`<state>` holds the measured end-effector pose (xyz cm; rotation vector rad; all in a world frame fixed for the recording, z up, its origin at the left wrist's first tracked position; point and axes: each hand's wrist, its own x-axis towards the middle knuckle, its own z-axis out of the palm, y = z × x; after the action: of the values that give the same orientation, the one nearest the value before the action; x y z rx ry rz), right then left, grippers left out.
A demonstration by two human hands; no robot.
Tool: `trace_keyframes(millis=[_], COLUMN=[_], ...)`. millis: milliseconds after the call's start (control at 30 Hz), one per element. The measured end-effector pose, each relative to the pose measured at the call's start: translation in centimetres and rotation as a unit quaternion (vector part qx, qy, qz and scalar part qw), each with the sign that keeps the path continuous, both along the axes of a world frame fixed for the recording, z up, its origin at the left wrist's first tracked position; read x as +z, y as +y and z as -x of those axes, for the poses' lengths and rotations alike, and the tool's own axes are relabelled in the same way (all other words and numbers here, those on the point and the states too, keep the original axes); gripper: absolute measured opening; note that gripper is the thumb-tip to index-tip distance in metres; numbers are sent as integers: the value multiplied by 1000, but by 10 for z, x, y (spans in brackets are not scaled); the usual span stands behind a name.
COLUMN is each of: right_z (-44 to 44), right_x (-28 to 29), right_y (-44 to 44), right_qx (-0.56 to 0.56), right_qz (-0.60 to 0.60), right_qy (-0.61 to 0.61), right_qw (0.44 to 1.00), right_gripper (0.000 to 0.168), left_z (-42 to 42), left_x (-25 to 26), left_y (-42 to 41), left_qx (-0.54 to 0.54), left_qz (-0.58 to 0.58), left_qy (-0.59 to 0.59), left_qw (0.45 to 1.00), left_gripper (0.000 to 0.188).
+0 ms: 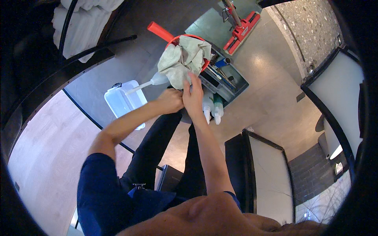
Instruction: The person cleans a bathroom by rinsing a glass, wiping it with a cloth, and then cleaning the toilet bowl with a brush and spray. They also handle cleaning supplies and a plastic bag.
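A pale grey-green cloth (180, 62) lies bunched over the mouth of a red bucket (206, 65), hiding most of it. My right hand (193, 94) reaches up to the cloth's near edge, with its fingertips against the fabric. Just left of it my left hand (170, 101) is curled into a fist. The two hands touch or nearly touch, and whatever the left fingers enclose is hidden. A white implement with a long thin shaft (141, 87) sticks out to the left beneath the cloth. Two spray bottles with white heads (218, 113) hang close to my right wrist.
Right of the bucket is a grey caddy (240, 90) with brushes and a blue roll (223, 62). A translucent plastic box (119, 101) stands at left. Beyond is a red floor squeegee or mop head (242, 32). Black-framed white panels (270, 174) stand at right.
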<state>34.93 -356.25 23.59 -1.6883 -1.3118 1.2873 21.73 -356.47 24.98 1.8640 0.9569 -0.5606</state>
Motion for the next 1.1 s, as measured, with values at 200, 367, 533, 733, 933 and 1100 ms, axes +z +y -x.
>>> trace_keyframes(millis=[200,367,533,733,933,1100], right_z=[-38,-63,-107,-9,155,201], right_x=[37,52,65,26,-36,-42], right_y=[-69,-77,-47,-50,-52,-39], right_qx=[-85,-141,-185,-15,-126,-214], right_qz=[196,195,188,371,521,455], right_qy=[184,179,183,422,475,595], right_qw=[960,954,947,827,698,627], right_gripper=[17,18,22,33,63,44], left_z=[36,41,119,146,167,151], left_x=[26,14,0,-86,-145,-59], left_y=[175,196,123,127,115,56], left_qx=[-46,51,433,628,594,400], left_qz=[-478,-190,-198,-135,-30,64], left_qy=[71,244,155,193,212,229], left_qw=[874,950,866,742,776,885], left_gripper=[68,74,74,74,93,93])
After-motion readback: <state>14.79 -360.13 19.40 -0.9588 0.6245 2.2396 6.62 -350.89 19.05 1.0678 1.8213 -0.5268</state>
